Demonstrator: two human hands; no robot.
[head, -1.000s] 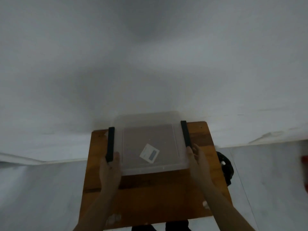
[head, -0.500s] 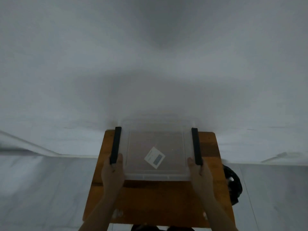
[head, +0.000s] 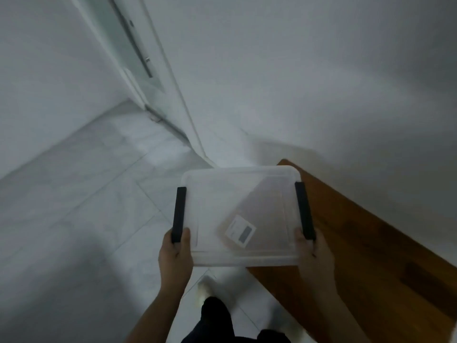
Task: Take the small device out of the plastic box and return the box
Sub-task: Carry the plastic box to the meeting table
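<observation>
- The plastic box (head: pixel 237 214), translucent with its lid on, sits at lower centre of the frame, held up between both hands.
- The left hand (head: pixel 176 256) grips the box's lower left corner, thumb beside the black latch (head: pixel 179 214) on that side.
- The right hand (head: pixel 312 256) grips the lower right corner, just below the other black latch (head: pixel 304 210).
- A white label with a grey patch (head: pixel 240 230) shows through the lid; whether it is the small device cannot be told.
- The box's right part hangs over the wooden tabletop (head: pixel 371 243) at lower right; its left part is over the pale tiled floor (head: pixel 86 194).
- A white door frame (head: pixel 158 78) runs through the upper left.
</observation>
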